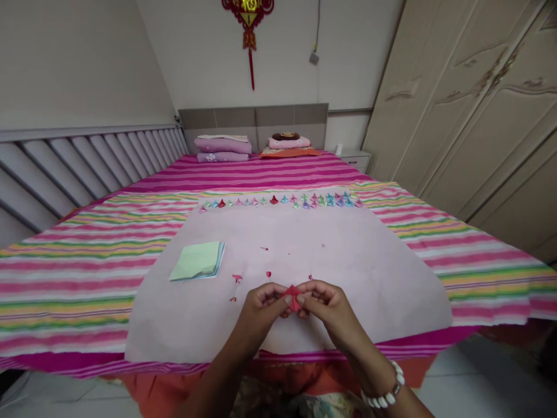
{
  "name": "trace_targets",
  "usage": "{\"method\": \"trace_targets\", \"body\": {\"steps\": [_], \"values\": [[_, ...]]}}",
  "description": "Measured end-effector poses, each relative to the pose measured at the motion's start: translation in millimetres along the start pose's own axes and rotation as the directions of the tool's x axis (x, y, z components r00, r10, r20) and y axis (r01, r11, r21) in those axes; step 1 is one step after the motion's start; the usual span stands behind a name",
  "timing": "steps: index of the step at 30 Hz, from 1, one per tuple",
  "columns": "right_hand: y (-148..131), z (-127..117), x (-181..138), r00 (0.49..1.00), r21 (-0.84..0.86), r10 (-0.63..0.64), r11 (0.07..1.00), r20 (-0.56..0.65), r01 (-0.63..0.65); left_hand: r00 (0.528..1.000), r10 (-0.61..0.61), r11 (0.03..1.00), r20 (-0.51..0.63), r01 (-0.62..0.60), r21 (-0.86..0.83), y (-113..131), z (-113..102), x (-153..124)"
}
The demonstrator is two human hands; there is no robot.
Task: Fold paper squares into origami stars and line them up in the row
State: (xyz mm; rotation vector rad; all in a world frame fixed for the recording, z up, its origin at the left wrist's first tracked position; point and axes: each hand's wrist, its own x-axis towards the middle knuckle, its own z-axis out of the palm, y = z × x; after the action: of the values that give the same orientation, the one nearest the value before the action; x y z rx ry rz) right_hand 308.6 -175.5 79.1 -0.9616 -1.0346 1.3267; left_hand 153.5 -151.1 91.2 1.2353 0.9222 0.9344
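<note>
Thumb and fingers of the left hand [266, 303] pinch one side of a small folded red paper [293, 295], and those of the right hand [325, 299] grip its other side, so the two hands almost meet over it. The piece has a pointed top and sits between the fingertips, above the near half of a large pale sheet [348, 249]; whether it touches the sheet cannot be told. A bracelet [383, 400] of white beads circles the right wrist.

Just beyond the hands, small red scraps [268, 274] lie scattered on the sheet, some near the left hand, one close to the right hand's fingers. Farther to the left rests a stack of square paper [195, 259], pale green on top with blue edges showing beneath. Along the far edge of the sheet runs a line of small folded paper shapes [274, 200] in red, pink, green, blue and purple, crowded more thickly toward the right.

The sheet lies on a bed covered with a striped cloth [78, 232]. At its far end are folded purple bedding [223, 148] and a pink pile [289, 142], before a grey headboard [291, 119]. A pale wardrobe [456, 104] stands on the right, and a red ornament [249, 17] hangs on the wall.
</note>
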Motion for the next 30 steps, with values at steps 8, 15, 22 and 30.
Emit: {"method": "trace_targets", "body": {"steps": [8, 15, 22, 30], "values": [[5.6, 1.2, -1.5, 0.997, 0.075, -0.044, 0.996, -0.056, 0.048, 1.0, 0.016, 0.995, 0.024, -0.013, -0.095, -4.7, -0.9, -4.0], [5.7, 2.4, -3.7, 0.989, 0.002, -0.111, 0.994, -0.102, 0.112, 0.998, 0.028, 0.995, 0.057, -0.023, -0.099, -3.9, -3.2, -7.3], [2.4, 5.4, -6.6, 0.979, -0.12, -0.173, 0.98, -0.105, 0.16, 0.999, 0.051, 0.998, 0.008, -0.051, -0.031, 1.1, -0.3, -7.5], [0.4, 2.6, -8.2, 0.993, 0.024, -0.119, 0.993, -0.005, 0.119, 0.997, 0.071, 0.997, 0.007, -0.07, -0.023, 4.4, 1.5, -8.4]]}}
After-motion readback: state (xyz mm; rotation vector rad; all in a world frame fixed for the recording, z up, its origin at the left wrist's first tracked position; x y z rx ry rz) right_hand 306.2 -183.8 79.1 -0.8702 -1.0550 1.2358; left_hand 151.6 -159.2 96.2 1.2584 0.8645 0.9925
